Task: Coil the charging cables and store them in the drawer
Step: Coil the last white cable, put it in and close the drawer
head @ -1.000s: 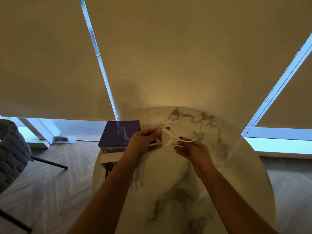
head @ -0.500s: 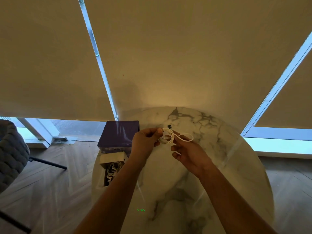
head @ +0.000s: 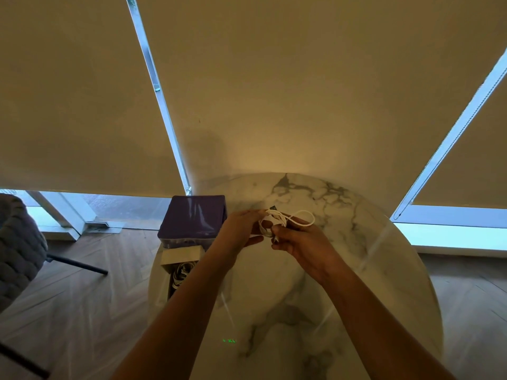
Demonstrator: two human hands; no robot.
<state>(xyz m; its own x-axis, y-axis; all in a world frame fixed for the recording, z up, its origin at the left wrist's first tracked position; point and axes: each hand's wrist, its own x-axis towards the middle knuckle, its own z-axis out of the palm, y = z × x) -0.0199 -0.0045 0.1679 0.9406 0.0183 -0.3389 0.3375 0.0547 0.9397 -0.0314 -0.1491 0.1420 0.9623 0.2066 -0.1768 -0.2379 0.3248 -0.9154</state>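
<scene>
A white charging cable (head: 300, 215) is bunched into a small coil above the round marble table (head: 343, 270). My left hand (head: 241, 229) grips the coil at its left side. My right hand (head: 296, 239) pinches the cable's loose part just right of the coil, and one loop sticks out to the right. At the table's left edge a purple drawer box (head: 194, 218) has its light drawer (head: 181, 256) pulled out toward me, with coiled white cables (head: 181, 272) lying inside.
A grey upholstered chair (head: 19, 250) stands on the wooden floor at the far left. Beige roller blinds (head: 274, 91) hang close behind the table. A small green light spot (head: 229, 340) shows on the marble near me.
My right hand has moved left toward my left hand, wrapping the cable. The outstretched loop has shrunk and the coil is tighter. The drawer with cables has come more into view.
</scene>
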